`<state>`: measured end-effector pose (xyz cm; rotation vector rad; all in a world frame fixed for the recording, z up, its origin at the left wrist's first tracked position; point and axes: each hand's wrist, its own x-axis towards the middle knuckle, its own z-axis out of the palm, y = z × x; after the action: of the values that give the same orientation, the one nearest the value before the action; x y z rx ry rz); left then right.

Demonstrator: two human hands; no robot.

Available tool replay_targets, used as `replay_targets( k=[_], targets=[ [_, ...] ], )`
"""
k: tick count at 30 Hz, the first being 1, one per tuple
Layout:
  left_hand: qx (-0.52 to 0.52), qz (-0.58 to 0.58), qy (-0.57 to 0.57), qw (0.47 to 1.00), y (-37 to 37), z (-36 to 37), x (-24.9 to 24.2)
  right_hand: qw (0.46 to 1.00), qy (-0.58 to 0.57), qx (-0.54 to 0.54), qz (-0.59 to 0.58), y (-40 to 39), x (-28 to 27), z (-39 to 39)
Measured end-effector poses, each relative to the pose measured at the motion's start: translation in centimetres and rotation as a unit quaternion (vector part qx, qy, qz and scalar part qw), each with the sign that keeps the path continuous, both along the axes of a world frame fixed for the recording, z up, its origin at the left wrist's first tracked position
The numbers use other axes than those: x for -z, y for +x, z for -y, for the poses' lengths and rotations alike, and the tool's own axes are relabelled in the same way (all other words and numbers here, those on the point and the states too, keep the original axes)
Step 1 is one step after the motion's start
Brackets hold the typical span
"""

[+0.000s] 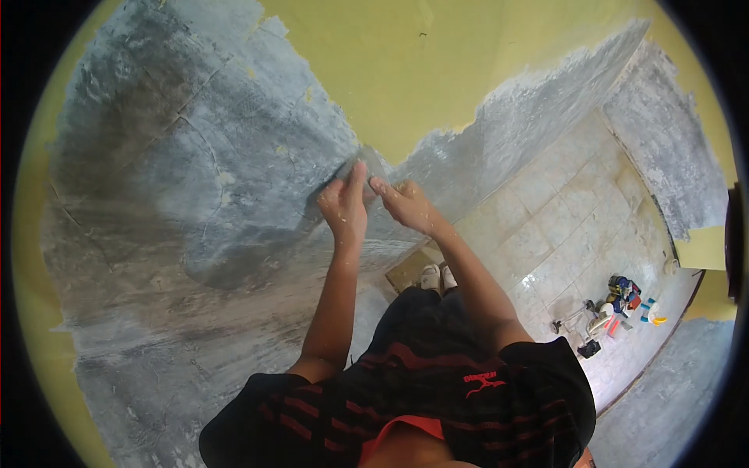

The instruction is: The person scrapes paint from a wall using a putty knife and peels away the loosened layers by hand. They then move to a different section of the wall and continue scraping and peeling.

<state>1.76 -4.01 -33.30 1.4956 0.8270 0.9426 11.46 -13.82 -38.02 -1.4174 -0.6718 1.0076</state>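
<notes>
Both hands are raised to a wall corner where grey, scraped plaster meets yellow paint. Between them a flat grey piece lies against the wall; its exact kind is hard to make out. My left hand is pressed to its left side, fingers pointing up and partly hidden. Closed around the lower right edge of the same piece is my right hand, thumb toward the left hand. Pale dust specks both hands.
Cracks run through the grey wall on the left. Below right is a tiled floor, with a pile of tools and bottles near the far wall. My shoes stand by a brownish board or box at the wall's foot.
</notes>
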Motion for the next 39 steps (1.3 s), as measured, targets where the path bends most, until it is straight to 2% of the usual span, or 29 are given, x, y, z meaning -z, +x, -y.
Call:
replay_targets(
  k=[2, 5, 8, 10, 14, 16, 18, 20, 21, 24, 26, 30, 31, 34, 35, 36, 39],
  targets=[
    [0.009, 0.022, 0.022, 0.999, 0.2, -0.1, -1.1, 0.999, 0.036, -0.006, -0.018, 0.2, -1.2, -0.2],
    [0.007, -0.009, 0.017, 1.000, -0.3, -0.9, 2.0, 0.999, 0.026, -0.005, -0.037, -0.5, 1.2, 0.5],
    [0.007, -0.010, 0.006, 1.000, -0.2, 0.1, 0.5, 0.999, 0.007, -0.023, -0.021, 0.1, 0.0, 0.7],
    [0.006, -0.059, 0.077, 0.995, -0.6, -0.6, -0.8, 1.000, 0.009, -0.006, -0.025, -0.4, -1.0, 0.7],
    [0.017, 0.011, -0.031, 0.999, -0.5, -0.1, 0.5, 1.000, -0.007, 0.017, -0.009, -0.9, 0.4, 0.6],
    [0.025, 0.011, -0.034, 0.999, -0.7, -0.2, -0.3, 1.000, -0.010, 0.011, -0.006, -0.7, -0.4, 0.4],
    [0.016, -0.013, 0.014, 1.000, -0.8, -0.5, -1.2, 1.000, -0.016, 0.008, -0.012, -1.1, -1.0, 0.3],
    [0.016, -0.002, -0.018, 1.000, -0.5, -0.1, -1.1, 0.997, -0.023, 0.058, 0.046, -1.2, -1.2, 0.2],
    [0.020, 0.010, -0.043, 0.999, -0.5, -0.1, -1.0, 0.997, -0.025, 0.059, 0.040, -1.3, -0.6, 0.1],
    [0.018, -0.009, -0.025, 1.000, -0.4, -0.5, -0.1, 0.999, -0.005, 0.038, 0.023, -0.3, 0.1, -0.3],
    [0.013, 0.012, -0.006, 1.000, -0.1, -0.6, -2.3, 0.996, 0.005, 0.058, 0.061, -0.6, -1.6, -0.6],
    [0.019, 0.025, 0.000, 1.000, -0.2, -0.4, -2.1, 0.997, 0.024, 0.052, 0.043, -1.0, -2.7, -0.2],
    [0.018, -0.027, 0.006, 0.999, -0.5, -0.5, -1.3, 0.999, 0.005, 0.041, 0.014, -1.4, -1.9, 0.4],
    [0.007, -0.004, -0.038, 0.999, -0.2, 0.5, -1.0, 1.000, -0.011, 0.018, -0.019, -0.7, -1.8, 0.7],
    [0.000, 0.012, 0.007, 1.000, 0.0, 0.5, -1.3, 0.999, -0.012, 0.005, -0.032, -0.6, -2.1, 0.8],
    [-0.001, 0.008, 0.004, 1.000, -0.1, 0.2, -1.2, 0.999, -0.015, 0.004, -0.036, -0.7, -2.2, 0.7],
    [0.006, 0.014, -0.027, 1.000, 0.1, 0.8, -2.0, 0.999, -0.009, 0.035, -0.016, -0.5, -2.0, 0.6]
  ],
)
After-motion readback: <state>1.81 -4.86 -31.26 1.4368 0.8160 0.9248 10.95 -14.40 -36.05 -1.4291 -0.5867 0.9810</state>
